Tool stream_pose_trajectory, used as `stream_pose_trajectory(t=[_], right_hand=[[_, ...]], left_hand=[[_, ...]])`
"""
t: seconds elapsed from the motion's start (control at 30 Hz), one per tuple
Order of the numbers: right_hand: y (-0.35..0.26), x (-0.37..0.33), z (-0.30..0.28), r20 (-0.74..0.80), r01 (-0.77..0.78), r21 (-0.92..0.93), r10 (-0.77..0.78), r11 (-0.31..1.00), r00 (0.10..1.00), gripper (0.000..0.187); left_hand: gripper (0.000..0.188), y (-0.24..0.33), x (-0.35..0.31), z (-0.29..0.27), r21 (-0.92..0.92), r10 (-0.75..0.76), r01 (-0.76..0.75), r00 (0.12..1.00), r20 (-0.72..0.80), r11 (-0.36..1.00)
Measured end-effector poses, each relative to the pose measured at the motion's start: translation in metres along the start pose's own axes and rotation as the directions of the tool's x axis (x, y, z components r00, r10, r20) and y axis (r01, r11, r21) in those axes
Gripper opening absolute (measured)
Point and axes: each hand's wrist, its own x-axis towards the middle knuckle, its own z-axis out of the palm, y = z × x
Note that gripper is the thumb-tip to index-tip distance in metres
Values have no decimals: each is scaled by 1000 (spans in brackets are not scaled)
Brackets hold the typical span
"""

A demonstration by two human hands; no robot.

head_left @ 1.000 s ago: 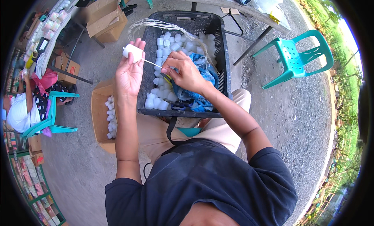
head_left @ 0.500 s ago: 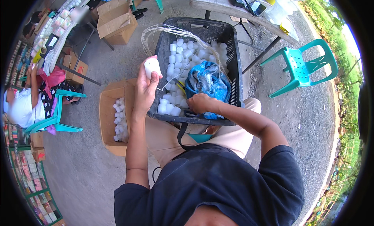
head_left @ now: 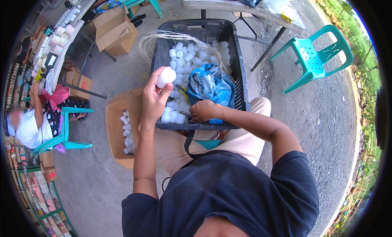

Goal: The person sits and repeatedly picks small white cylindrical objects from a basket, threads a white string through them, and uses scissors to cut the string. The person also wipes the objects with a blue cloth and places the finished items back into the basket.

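Note:
My left hand is raised over the left edge of a black plastic crate. Its thumb and fingers are closed on a short white cylinder that looks like a plain votive candle, its round end showing. Many similar white candles fill the crate. At the near rim my right hand is closed, knuckles up, beside a bunched blue towel; what its fingers hold is hidden. A yellow-handled tool lies between the hands, partly covered. A loose bundle of thin white wicks hangs over the far left rim.
A cardboard box with more white cylinders stands left of the crate. Beyond are a table and an open carton. A green plastic chair stands at right. Another person sits at far left.
The candle in my left hand has turned, showing its round end instead of its side. My right hand stays at the crate's near rim. The whole view has shifted slightly.

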Motion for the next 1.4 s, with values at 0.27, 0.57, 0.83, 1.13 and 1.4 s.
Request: stream_pose_trajectory(t=[0.27,0.57,0.83,1.13,1.4], right_hand=[[48,-48,-66,202,-111,851,-126,514,971,45],[15,-119,-92,-722,728,674,97,-127,685,70],[-1,-109,-86,-892,782,414,38,467,450,44],[-3,-133,-92,-944,904,324,153,280,291,54],[-13,-140,-97,-974,970,180,168,165,152,47]], left_hand=[[42,-14,-4,-11,-155,-98,93,995,-21,983],[45,-47,-10,27,-431,-250,338,936,249,837],[47,-28,-13,37,-395,-219,355,911,348,847],[50,-22,-15,35,-390,-191,358,894,405,848],[52,-10,-16,41,-463,-167,376,887,431,803]])
